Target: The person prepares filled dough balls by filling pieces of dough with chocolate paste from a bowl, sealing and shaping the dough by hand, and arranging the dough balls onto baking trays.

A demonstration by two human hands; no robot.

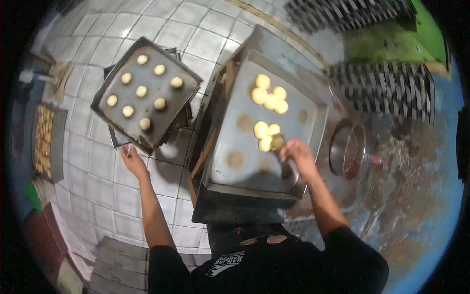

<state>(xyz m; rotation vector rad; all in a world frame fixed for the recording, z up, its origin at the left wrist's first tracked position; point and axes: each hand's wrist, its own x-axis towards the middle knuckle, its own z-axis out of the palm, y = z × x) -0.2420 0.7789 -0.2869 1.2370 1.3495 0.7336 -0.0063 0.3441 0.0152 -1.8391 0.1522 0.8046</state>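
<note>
My left hand [133,159] is beside the near edge of a metal baking tray [169,125] on the left. Its fingers are drawn together; what they hold, if anything, I cannot make out. Pale round dough balls [141,91] sit spaced apart on that tray. My right hand [297,156] hovers over a deeper baking tray [235,179] in front of me, thumb and fingers apart, slightly blurred. Close to its fingertips lies a shaded yellow dough ball [277,143], touching a cluster of yellow dough balls [261,129]. Farther back on this tray is another cluster [270,101].
More trays lie under the left one, on white tiles [200,36]. A round metal pan [347,149] stands to the right. Dark ridged stacks [382,90] are at the far right. A tray of browned pieces [58,147] sits at the far left.
</note>
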